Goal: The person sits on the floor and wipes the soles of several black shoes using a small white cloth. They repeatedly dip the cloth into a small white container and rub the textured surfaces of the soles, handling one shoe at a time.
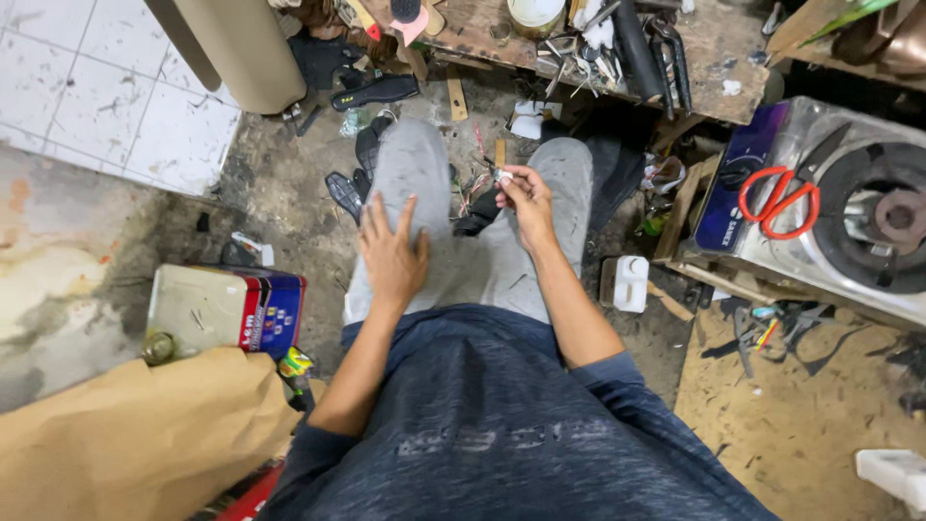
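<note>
Head view looked down on a seated person in a dark blue shirt [502,425] and grey trousers [453,241], knees apart over a dirty concrete floor [280,193]. To the left lay a sheet of brown paper [135,434], partly covering a square metal tin [227,309] with a red and blue side. To the right stood a gas stove [849,212], and a pair of orange-handled scissors [781,198] rested on its top. Above the knees ran a scarred wooden workbench [714,48] littered with tools. A small white plastic container [632,283] sat on the floor just beside the right leg. The left hand [391,256] lay flat on the left thigh, fingers spread, holding nothing. The right hand [526,198] was raised over the right knee, its fingertips pinched together on a small pale object [503,177], too small to tell what it was. A dark piece [477,214] sat between the knees, just below that hand.
</note>
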Demonstrator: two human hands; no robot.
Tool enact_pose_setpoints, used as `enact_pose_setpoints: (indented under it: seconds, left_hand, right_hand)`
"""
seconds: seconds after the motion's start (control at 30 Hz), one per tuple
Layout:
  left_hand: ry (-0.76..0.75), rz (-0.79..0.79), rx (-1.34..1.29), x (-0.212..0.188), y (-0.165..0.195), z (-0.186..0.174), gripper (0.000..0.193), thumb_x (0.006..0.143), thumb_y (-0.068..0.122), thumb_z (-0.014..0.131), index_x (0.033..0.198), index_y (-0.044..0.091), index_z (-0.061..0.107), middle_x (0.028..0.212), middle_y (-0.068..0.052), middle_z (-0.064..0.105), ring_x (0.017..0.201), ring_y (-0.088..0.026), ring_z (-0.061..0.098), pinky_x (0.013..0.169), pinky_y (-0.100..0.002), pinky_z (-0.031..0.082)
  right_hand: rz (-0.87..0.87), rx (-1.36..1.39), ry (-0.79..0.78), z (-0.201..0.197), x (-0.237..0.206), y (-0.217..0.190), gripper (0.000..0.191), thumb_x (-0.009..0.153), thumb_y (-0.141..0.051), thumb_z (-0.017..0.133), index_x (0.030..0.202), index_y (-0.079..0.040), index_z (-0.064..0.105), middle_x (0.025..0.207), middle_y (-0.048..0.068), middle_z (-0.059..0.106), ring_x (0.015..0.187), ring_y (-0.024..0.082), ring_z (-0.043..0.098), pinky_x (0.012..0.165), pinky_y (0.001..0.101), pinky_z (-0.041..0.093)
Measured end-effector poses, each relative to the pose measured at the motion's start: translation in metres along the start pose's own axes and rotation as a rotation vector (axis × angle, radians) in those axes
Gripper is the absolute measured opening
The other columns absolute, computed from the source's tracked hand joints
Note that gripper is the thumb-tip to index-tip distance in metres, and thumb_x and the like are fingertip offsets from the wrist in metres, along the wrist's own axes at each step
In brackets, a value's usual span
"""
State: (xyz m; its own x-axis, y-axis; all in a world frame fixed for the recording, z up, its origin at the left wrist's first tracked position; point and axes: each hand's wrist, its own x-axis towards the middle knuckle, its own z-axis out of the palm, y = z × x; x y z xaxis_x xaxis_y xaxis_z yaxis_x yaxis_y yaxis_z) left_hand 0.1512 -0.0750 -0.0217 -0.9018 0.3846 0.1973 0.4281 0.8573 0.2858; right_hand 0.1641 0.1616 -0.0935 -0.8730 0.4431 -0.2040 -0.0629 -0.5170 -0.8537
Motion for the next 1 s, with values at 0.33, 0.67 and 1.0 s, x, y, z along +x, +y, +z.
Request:
enact_pose_setpoints:
  seconds: [0.33,0.67,1.0]
  left_hand:
    - [0.033,0.223,-0.611,0.145,-0.060,0.037,0.052,0.094,0.010,0.064,0.145,0.003,0.055,0.150,-0.030,0.049,0.141,-0.046,0.046,0.119,-0.048,0.037]
    - [0.078,0.299,-0.375,0.383,-0.046,0.032,0.054,0.089,0.017,0.073,0.139,0.004,0.059,0.148,-0.036,0.045,0.137,-0.050,0.042,0.115,-0.052,0.035]
    - [-0.082,-0.064,-0.246,0.429,-0.042,0.033,0.062,0.076,0.038,0.081,0.127,0.010,0.061,0.131,-0.027,0.054,0.128,-0.046,0.045,0.107,-0.055,0.038]
  right_hand:
    - [-0.117,-0.152,0.260,-0.004,-0.018,-0.013,0.027,0.095,-0.004,0.072,0.121,-0.005,0.065,0.102,0.004,0.072,0.078,0.011,0.067,0.068,0.0257,0.056]
    - [-0.271,-0.432,0.582,0.009,-0.071,-0.026,0.025,0.097,-0.003,0.072,0.121,-0.004,0.068,0.100,0.001,0.067,0.083,0.008,0.065,0.074,0.0240,0.055]
    - [-0.300,-0.470,0.723,0.010,-0.092,-0.012,0.025,0.096,-0.001,0.070,0.121,0.002,0.067,0.096,0.004,0.069,0.077,0.009,0.063,0.070,0.0228,0.051]
